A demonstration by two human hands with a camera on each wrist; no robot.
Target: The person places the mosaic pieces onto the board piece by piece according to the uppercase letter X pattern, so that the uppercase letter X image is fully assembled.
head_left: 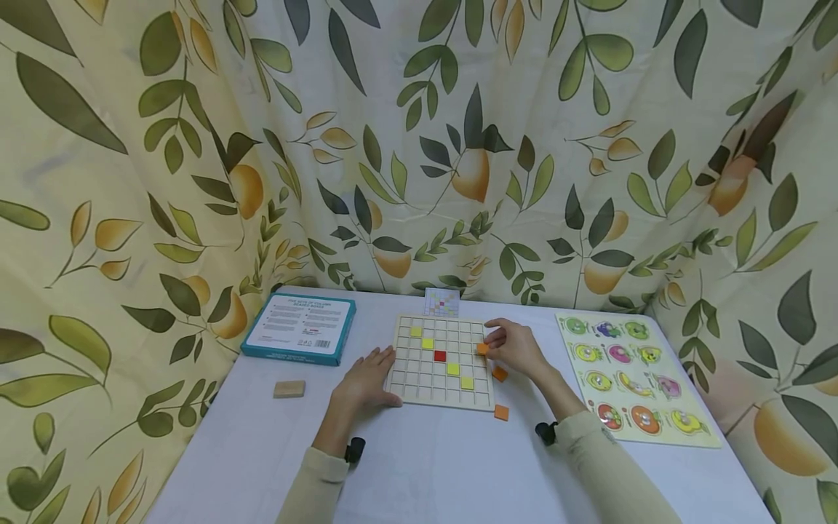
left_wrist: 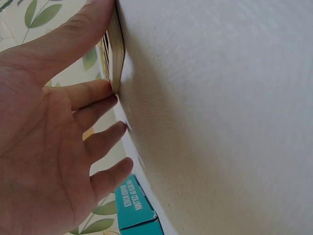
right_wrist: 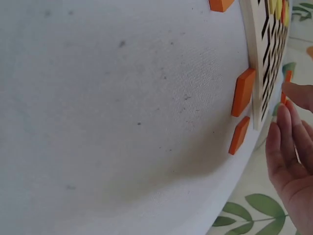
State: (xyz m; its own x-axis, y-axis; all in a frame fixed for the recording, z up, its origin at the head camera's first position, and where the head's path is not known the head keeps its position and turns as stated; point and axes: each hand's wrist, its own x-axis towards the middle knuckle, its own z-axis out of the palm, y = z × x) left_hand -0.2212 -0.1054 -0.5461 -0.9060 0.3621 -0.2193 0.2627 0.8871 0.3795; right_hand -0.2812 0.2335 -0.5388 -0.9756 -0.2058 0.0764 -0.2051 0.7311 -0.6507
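A wooden grid board (head_left: pixel 412 378) lies on the table, with yellow tiles (head_left: pixel 453 370) and one red tile (head_left: pixel 440 356) along a diagonal. My left hand (head_left: pixel 364 380) rests at its left edge, thumb at the near corner and fingers fairly straight; the left wrist view shows the thumb and index finger touching the board's side (left_wrist: pixel 116 58). Over the right edge, my right hand (head_left: pixel 517 351) pinches an orange tile (right_wrist: pixel 287 81) between thumb and fingertips. Below that hand, more orange tiles (right_wrist: pixel 243 92) lie on the cloth beside the board; in the head view the hand hides one.
Behind the board stands a small pattern card (head_left: pixel 442 301). A teal-edged box (head_left: pixel 297 327) lies at the left, with a wooden block (head_left: pixel 289 389) in front of it. To the right is a fruit picture board (head_left: pixel 638 378). A leaf-print curtain (head_left: pixel 419 145) hangs behind the table.
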